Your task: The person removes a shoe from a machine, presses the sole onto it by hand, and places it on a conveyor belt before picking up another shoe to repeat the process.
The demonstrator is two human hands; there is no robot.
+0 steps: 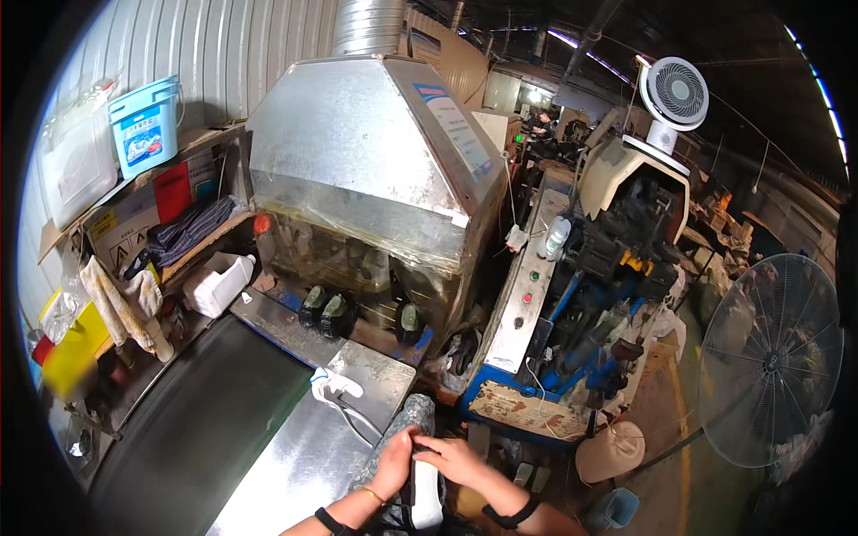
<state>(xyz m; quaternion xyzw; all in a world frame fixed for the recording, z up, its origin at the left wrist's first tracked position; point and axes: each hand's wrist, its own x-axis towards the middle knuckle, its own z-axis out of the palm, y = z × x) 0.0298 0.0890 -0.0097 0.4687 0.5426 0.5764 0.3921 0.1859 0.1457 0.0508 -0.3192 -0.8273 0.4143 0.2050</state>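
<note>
In my lap, at the bottom middle, lies a dark shoe with a long white underside [427,500]. My left hand [391,466] is closed along the shoe's left side, thumb near its upper end. From the right, my right hand [454,461] reaches across that end, its fingers bent in against the shoe and close to the left hand. Both hands hide the far end of the shoe. Grey patterned cloth [416,413] shows just beyond them. On the metal tabletop [295,464] to the left rests a pincer-like metal tool with white wrapping [336,386].
A dark conveyor belt [197,402] runs at the left, toward a metal hood [357,134] with several dark shoes [336,316] beneath. Ahead right stands a blue-based machine [518,402] bearing a white fan [677,94]. A large caged fan [770,362] and a pale blue bin [617,507] are at right.
</note>
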